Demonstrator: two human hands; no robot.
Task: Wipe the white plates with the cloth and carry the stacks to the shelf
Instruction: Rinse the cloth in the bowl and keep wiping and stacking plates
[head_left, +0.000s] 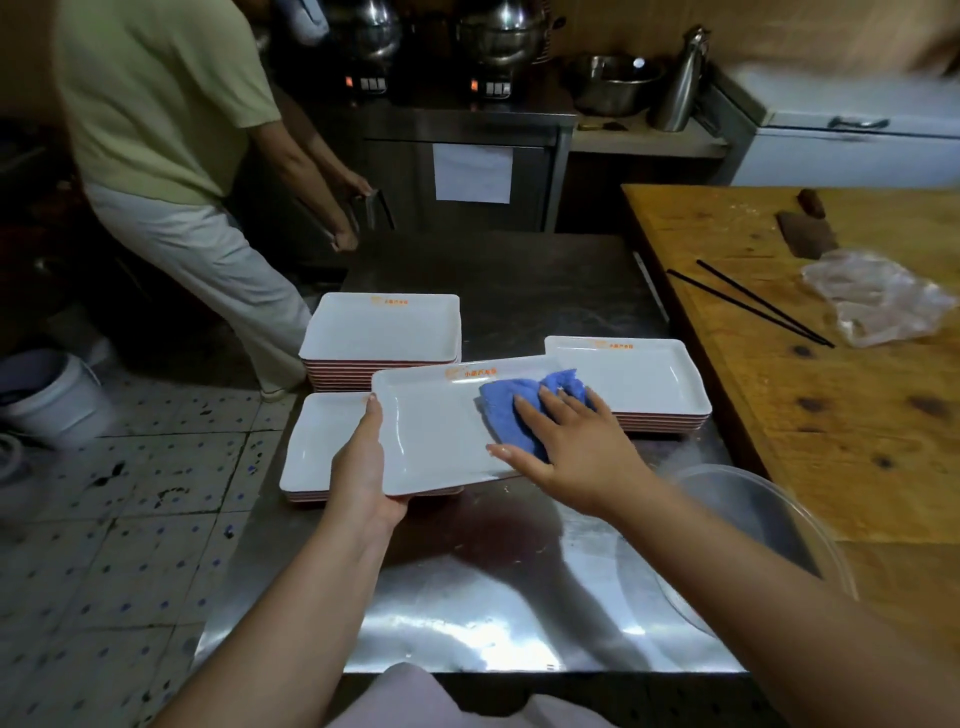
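Note:
My left hand (363, 467) grips the left edge of a white rectangular plate (436, 431), holding it above the steel table. My right hand (576, 447) lies flat with spread fingers on a blue cloth (506, 410), pressing it onto the plate's right half. Under the held plate, at the table's left edge, sits a low stack of white plates (311, 447). A taller stack (382, 332) stands behind it. Another stack (639, 379) stands to the right, beyond my right hand.
The steel table (467, 597) abuts a wooden counter (831, 415) on the right, bearing black chopsticks (753, 304), a cleaver (805, 228) and a plastic bag (872, 296). A clear basin (769, 525) sits near my right arm. A person (171, 156) stands at back left. A white bucket (57, 400) stands on the floor.

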